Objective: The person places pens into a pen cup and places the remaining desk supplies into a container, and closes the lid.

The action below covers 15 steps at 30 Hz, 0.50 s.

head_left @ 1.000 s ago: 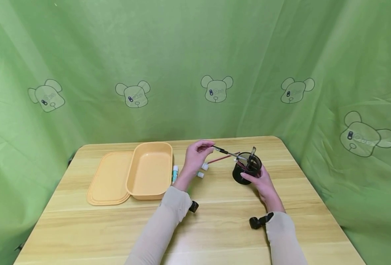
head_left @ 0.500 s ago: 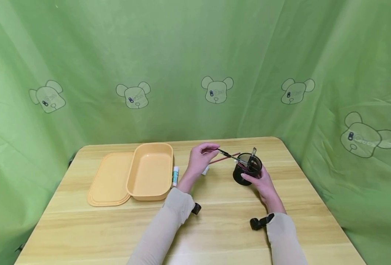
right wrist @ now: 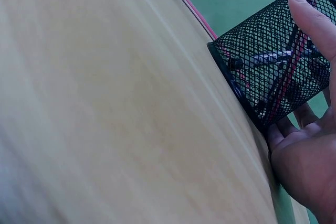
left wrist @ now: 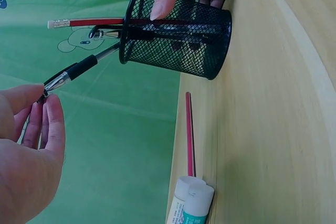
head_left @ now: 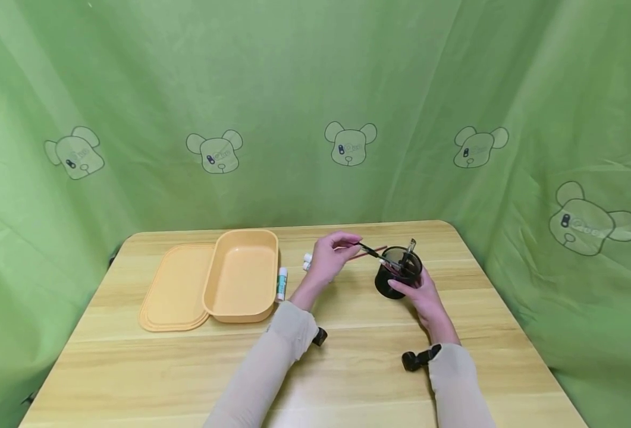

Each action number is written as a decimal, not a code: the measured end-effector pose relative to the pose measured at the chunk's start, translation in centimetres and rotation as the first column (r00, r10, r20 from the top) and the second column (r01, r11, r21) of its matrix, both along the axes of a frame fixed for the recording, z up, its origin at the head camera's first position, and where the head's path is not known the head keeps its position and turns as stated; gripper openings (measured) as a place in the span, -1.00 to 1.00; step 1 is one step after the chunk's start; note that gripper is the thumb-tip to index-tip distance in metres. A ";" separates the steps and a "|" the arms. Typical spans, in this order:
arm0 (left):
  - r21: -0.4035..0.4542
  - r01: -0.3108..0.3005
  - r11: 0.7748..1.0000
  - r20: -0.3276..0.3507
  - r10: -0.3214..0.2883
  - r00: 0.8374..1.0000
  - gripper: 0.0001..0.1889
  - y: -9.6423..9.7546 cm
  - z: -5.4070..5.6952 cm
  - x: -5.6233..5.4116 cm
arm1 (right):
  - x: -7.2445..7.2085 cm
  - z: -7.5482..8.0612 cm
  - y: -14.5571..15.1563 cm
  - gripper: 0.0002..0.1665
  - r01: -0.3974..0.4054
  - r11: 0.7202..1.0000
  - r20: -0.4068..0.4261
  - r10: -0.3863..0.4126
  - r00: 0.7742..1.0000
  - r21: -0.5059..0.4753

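Note:
My left hand (head_left: 330, 257) pinches a black-gripped clear pen (left wrist: 84, 67) by its end, between thumb and fingers. The pen slants, and its other end lies inside the mouth of a black mesh pen holder (left wrist: 205, 43). Around the holder's side my right hand (head_left: 427, 297) is wrapped, with the thumb on the near wall. A red pencil (left wrist: 97, 22) with a white eraser and another pen (left wrist: 111, 34) with a clip stick out of the holder. In the right wrist view the mesh wall (right wrist: 252, 35) shows pens and pencils inside.
Two white-capped glue sticks (left wrist: 198, 200) and a red pencil (left wrist: 190, 135) lie on the wooden table (head_left: 358, 362) beyond my left hand. Another glue stick (head_left: 282, 284) lies beside an orange box (head_left: 240, 318). The box's lid (head_left: 178, 291) is at its left.
My left hand has moved right, toward the holder, and the pen reaches further into it. My right hand and the holder have stayed nearly still.

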<state>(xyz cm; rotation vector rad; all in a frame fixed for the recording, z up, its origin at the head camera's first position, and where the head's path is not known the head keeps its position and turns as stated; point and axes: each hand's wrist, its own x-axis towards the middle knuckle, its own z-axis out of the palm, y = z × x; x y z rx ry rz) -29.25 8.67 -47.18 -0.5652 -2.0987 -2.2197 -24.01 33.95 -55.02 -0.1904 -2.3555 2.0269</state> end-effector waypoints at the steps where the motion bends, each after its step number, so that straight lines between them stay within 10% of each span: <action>1: -0.002 0.003 1.000 0.002 -0.003 1.000 -0.77 0.1 0.0 0.0 | 0.0 0.0 0.0 0.07 0.000 1.000 -0.002 -0.001 1.000 -0.004; 15: -0.043 0.023 0.999 -0.021 -0.024 0.999 -0.78 1.1 -0.3 0.0 | 0.0 0.1 0.0 0.08 -0.001 1.000 -0.005 0.001 1.000 -0.013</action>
